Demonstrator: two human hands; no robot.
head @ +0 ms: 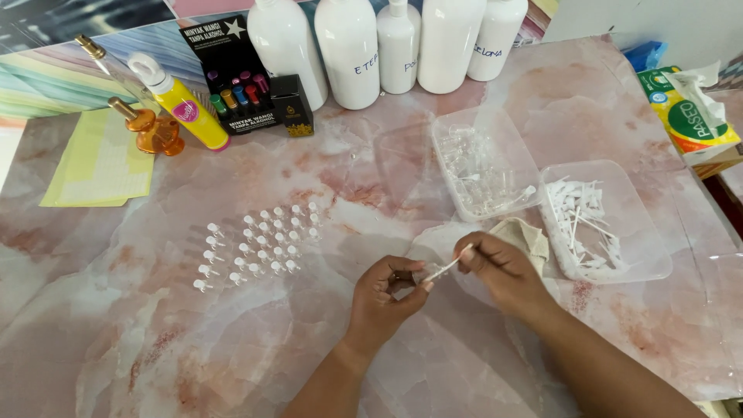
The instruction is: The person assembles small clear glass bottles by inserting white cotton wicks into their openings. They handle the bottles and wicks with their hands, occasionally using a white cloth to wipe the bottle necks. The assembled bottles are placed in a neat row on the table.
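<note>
Sprayer tube [449, 267] pinched in right hand [499, 271], over pink marble tabletop [155, 340].

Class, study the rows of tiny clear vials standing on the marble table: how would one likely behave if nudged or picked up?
Each of the tiny clear vials looks small, so probably light. Standing narrow and tall, it would likely tip easily, then roll on the glossy marble table. Closely spaced, one falling might knock its neighbours.

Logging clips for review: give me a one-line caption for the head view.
Left hand holds a small vial while right hand feeds in a white spray tube, beside rows of finished vials.
</note>
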